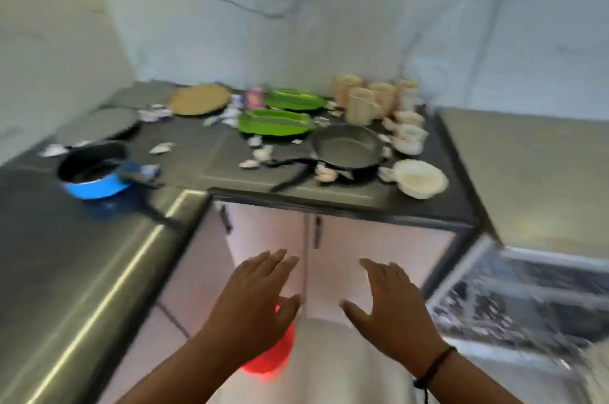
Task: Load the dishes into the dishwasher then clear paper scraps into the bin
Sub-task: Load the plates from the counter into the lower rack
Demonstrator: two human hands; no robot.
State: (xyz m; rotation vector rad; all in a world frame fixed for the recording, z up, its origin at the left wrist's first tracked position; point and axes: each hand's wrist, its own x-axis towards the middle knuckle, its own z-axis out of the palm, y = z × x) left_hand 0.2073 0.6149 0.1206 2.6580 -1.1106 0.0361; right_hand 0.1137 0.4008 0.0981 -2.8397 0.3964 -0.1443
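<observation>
Head view, blurred by motion. Both hands are held out low in front of the cabinet doors, below the desk (329, 202) front edge. Left hand (253, 301) and right hand (392, 308): fingers straight and spread, nothing grasped.

Dishes are spread over the desk, all well apart from the fingers and above them. Frying pan (347, 148) sits near the front edge, right of middle, handle pointing to the front-left; judged stiff and fairly heavy, best taken by the handle. White bowl (420, 177) is at the front right corner, with small white cups (408, 133) behind it; judged fragile, to be taken by the rim. Beige mugs (362, 103) stand at the back right; handles can be used. Two green plates (275, 121) lie mid-desk, judged light and a bit slippery. A tan plate (199, 99) lies at the back left, a dark plate (108, 123) at the left edge. Blue pot (95, 172) sits on the left side near the front.

Paper scraps (260, 153) are scattered among the dishes; light, crumpled, to be pinched or swept.

Open dishwasher rack (527, 298) is at lower right, beside the right hand. A red bin (273, 360) is on the floor, partly hidden by the left hand.
</observation>
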